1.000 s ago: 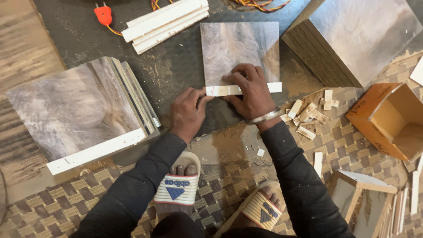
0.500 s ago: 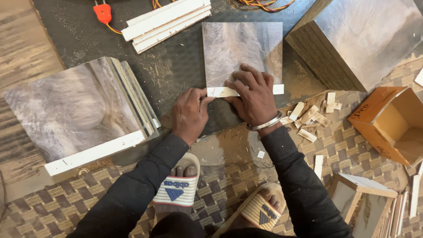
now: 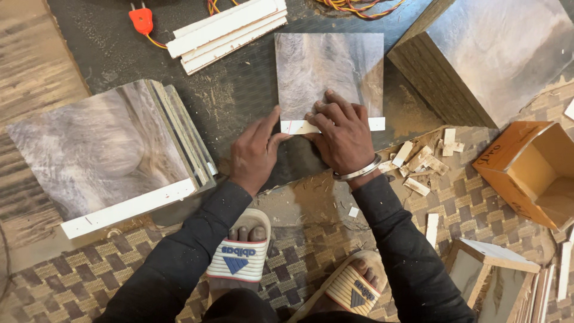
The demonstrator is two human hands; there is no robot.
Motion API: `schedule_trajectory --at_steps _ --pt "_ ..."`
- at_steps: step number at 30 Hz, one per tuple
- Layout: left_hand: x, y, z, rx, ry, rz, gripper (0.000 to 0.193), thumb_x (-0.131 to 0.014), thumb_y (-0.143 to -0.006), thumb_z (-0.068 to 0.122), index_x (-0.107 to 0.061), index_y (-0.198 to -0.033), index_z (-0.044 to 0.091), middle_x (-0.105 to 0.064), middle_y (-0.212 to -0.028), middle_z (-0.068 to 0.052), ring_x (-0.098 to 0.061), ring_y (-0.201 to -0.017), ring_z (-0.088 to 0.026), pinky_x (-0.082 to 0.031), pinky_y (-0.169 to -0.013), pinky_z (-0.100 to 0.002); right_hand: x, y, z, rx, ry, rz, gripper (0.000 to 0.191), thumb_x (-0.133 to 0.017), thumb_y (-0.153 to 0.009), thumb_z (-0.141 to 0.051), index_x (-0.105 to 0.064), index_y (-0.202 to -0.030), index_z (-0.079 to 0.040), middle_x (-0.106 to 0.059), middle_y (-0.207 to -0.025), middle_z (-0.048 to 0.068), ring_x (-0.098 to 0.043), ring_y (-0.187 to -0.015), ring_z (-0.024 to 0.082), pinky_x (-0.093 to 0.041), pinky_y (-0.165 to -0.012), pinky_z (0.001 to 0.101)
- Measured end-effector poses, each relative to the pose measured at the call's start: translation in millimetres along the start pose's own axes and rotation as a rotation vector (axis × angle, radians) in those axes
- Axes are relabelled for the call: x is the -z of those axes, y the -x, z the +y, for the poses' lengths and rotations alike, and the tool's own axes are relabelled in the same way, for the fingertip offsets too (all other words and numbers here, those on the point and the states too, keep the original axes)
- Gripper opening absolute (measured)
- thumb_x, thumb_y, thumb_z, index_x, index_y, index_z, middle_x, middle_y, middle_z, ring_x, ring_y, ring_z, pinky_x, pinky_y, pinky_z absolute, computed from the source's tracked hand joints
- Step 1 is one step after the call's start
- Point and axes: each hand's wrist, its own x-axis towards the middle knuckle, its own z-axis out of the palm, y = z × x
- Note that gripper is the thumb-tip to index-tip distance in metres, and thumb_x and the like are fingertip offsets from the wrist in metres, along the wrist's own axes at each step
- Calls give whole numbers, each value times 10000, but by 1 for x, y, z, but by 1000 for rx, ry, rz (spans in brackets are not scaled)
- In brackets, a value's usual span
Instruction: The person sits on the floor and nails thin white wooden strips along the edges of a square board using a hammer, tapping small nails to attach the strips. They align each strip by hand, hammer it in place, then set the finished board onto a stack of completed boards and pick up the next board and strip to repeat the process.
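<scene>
Since a moment ago the right hand (image 3: 342,139) has slid a little leftward along the white strip (image 3: 332,125), so more of the strip's right end now shows, while the left hand (image 3: 256,151) has stayed at the strip's left end.

At the far left a stack of grey marbled panels (image 3: 101,149) leans on the dark floor, with a white batten (image 3: 128,207) along its lower edge. Above it lie an orange plug (image 3: 142,20) and a bundle of white battens (image 3: 226,31).

The left hand rests flat, fingers loosely spread, its thumb tip touching the left end of the white strip. The strip lies across the bottom edge of the square grey panel (image 3: 329,63), which sits flat on the floor in front of the person. The right hand presses down on the strip's middle, fingers bent and close together, gripping nothing; a metal bangle (image 3: 359,172) circles its wrist.

Just to the right, small wood offcuts (image 3: 418,161) are scattered on the woven mat (image 3: 454,203). Beyond them stands a tall stack of grey panels (image 3: 490,54), and at the far right an open cardboard box (image 3: 532,170).
</scene>
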Motion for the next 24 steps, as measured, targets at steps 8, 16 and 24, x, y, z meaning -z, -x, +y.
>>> schedule_trajectory --at_steps 8,16,24 --pt "-1 -3 -3 -1 -30 -143 364 -731 -934 37 -703 -1295 74 -700 -1040 -64 -738 -843 -177 -616 -689 -289 2 4 1 -19 -89 32 371 -824 -874 -292 -725 -1207 -161 -666 -1324 39 -503 -1421 266 -390 -1063 440" --pt "-1 -3 -3 -34 -15 -88 371 -741 -878 0 -716 -1246 40 -659 -1208 -124 -691 -997 -255 -595 -807 -361 26 97 -12 -318 -84 303 558 -796 -937 -171 -565 -1421 -20 -569 -1447 227 -496 -1426 390 -425 -1229 508" --pt "-7 -1 -10 -69 -27 -91 396 -741 -862 -37 -724 -1254 10 -559 -1513 -138 -632 -1214 -313 -583 -960 -382 48 240 -26 -857 -50 -176 531 -792 -806 -250 -590 -1247 -35 -650 -956 170 -633 -831 308 -547 -714 456"
